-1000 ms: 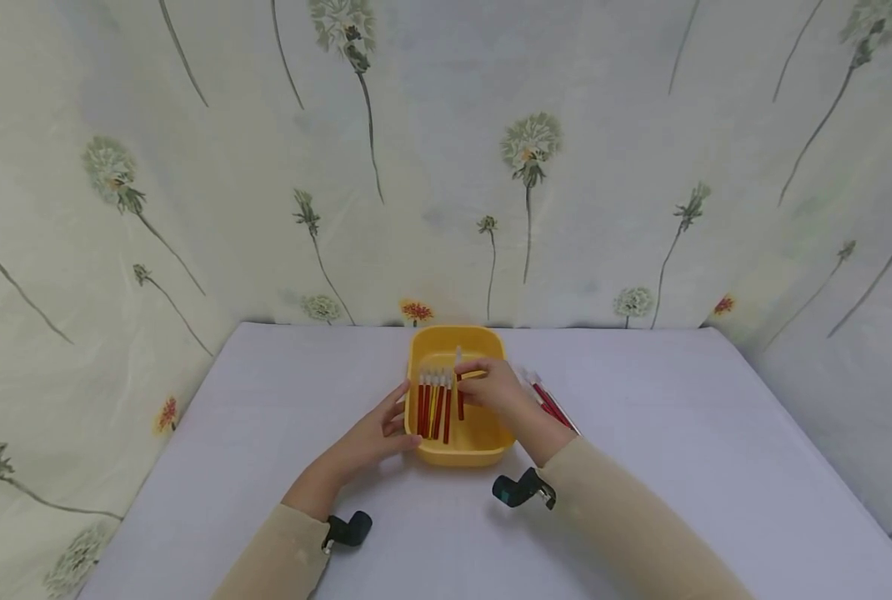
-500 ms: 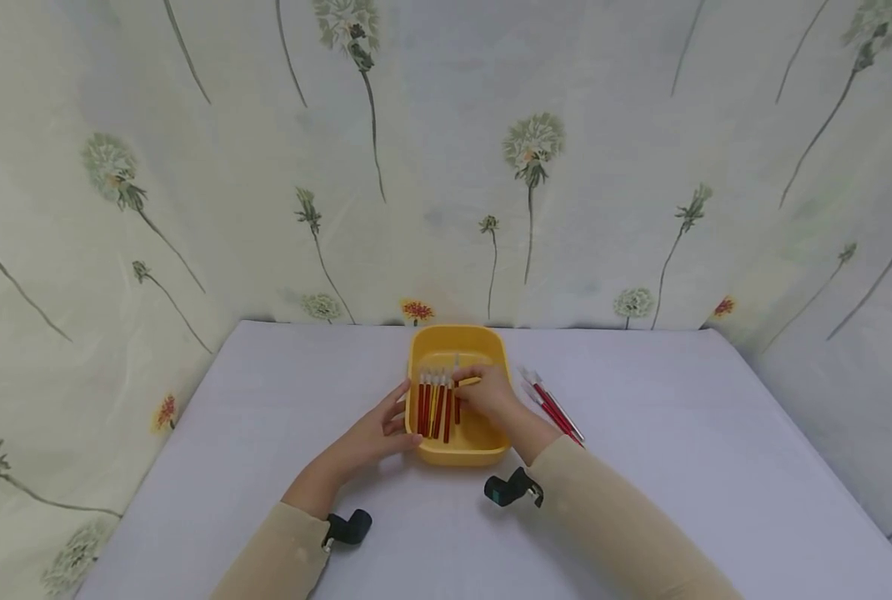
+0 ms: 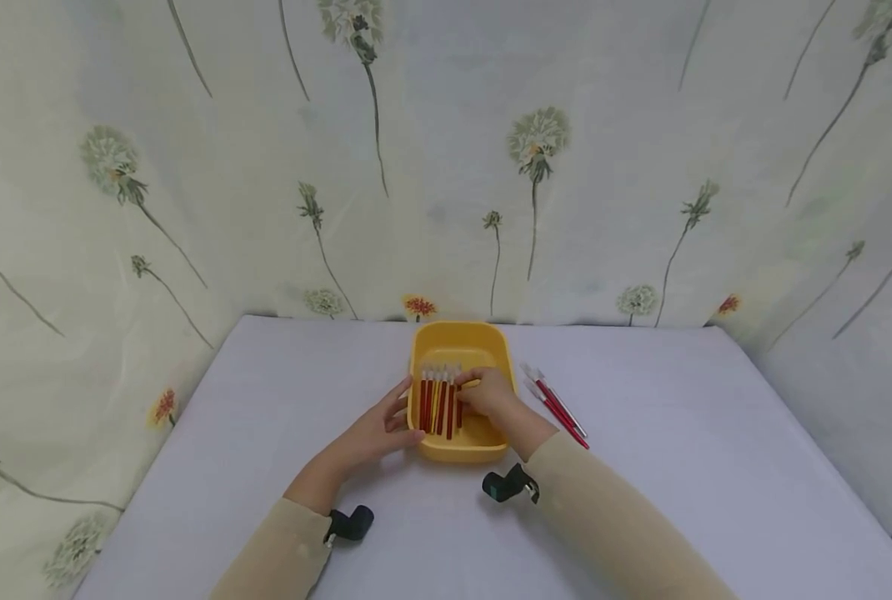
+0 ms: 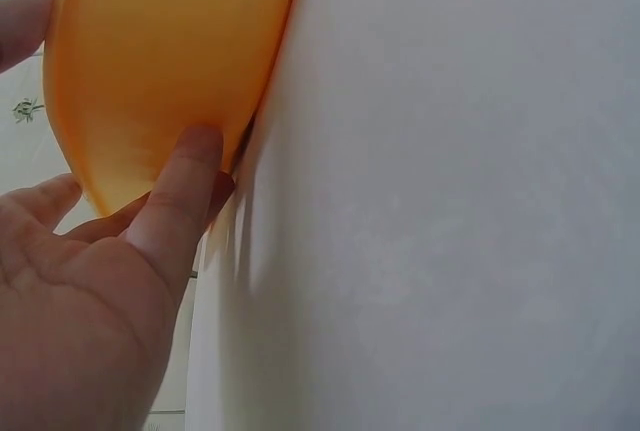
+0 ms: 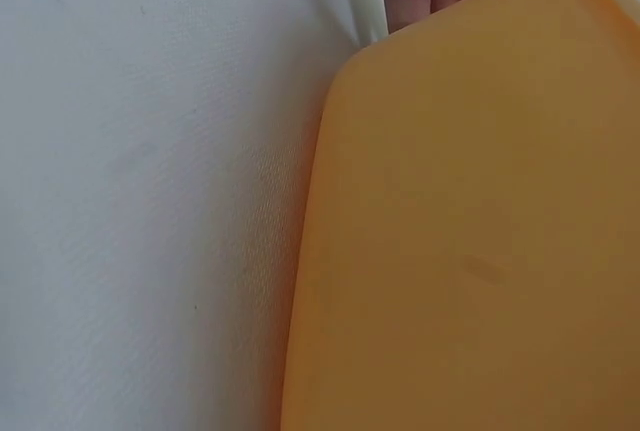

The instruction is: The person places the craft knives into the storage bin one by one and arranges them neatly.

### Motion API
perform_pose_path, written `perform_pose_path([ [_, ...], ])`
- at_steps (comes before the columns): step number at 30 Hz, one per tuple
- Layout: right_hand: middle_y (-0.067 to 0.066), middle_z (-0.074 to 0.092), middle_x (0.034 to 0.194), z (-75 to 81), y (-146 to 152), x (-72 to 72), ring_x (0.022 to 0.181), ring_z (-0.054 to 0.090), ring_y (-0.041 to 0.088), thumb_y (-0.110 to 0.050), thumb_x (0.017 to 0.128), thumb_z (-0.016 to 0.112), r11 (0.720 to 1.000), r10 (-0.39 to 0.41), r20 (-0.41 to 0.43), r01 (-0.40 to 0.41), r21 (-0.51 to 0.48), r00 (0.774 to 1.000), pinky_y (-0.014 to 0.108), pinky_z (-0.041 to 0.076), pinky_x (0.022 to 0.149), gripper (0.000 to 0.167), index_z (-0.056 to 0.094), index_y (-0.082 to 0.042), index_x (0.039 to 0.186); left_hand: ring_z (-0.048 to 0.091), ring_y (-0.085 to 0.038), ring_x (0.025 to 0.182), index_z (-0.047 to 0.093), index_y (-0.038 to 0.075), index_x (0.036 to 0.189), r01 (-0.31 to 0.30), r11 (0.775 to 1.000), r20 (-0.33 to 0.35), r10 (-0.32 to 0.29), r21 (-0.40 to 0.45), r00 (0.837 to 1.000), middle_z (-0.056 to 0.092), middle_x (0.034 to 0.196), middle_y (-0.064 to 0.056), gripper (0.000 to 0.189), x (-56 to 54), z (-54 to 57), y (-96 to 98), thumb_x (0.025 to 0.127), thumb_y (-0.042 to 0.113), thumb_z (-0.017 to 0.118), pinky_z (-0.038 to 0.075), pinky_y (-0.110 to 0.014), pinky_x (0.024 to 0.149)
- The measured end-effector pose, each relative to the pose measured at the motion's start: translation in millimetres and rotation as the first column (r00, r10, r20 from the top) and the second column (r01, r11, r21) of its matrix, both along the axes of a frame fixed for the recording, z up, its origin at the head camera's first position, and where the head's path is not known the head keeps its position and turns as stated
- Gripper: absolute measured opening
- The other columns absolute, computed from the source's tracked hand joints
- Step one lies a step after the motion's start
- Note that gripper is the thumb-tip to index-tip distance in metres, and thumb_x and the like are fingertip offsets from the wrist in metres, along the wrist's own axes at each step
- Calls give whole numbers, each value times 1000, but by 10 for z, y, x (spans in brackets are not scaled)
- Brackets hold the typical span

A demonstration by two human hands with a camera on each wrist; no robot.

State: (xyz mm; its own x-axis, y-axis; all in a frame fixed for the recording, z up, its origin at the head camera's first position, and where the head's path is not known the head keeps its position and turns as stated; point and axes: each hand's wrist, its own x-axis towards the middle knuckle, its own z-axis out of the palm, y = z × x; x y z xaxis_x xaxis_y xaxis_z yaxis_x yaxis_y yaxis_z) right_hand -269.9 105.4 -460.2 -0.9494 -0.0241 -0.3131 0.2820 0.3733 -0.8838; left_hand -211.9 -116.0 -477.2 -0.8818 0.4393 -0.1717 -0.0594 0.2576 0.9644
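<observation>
A yellow plastic tray [image 3: 461, 455] holds a row of paintbrushes [image 3: 437, 404] on its left side, mostly red-handled with pale tips, one yellow. My right hand [image 3: 493, 395] reaches into the tray and pinches a red paintbrush [image 3: 459, 413] beside the right end of that row. The left hand [image 3: 377, 429] lies against the tray's left side, thumb near the front corner. In the left wrist view its extended fingers touch the tray's outer wall [image 4: 170, 61]. Only the tray's outer wall [image 5: 460, 221] and part of a hand beyond it show in the right wrist view.
Several more paintbrushes [image 3: 557, 408] lie slanted on the white tabletop [image 3: 663, 450], just right of the tray. A flower-printed backdrop [image 3: 446, 167] rises behind the table and at both sides. Each wrist carries a small black camera [image 3: 352, 523].
My right hand has moved slightly left and lowered its paintbrush to lie against the row. The brushes on the table show more fully now. The left hand stays in place.
</observation>
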Motion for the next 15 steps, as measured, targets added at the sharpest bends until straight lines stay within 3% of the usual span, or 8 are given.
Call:
perform_pose_path([
  [15,16,62,100,14,-6,15,75,61,18,12,89,61,1000,15,-11,-15,19,1000,28,58,64,22,65,6,109,40,-33,143,14,28,162,3,1000,-14,-3,4,1000,32,160,-14,93,-17,-3,2,92,25,75,34,-50,114],
])
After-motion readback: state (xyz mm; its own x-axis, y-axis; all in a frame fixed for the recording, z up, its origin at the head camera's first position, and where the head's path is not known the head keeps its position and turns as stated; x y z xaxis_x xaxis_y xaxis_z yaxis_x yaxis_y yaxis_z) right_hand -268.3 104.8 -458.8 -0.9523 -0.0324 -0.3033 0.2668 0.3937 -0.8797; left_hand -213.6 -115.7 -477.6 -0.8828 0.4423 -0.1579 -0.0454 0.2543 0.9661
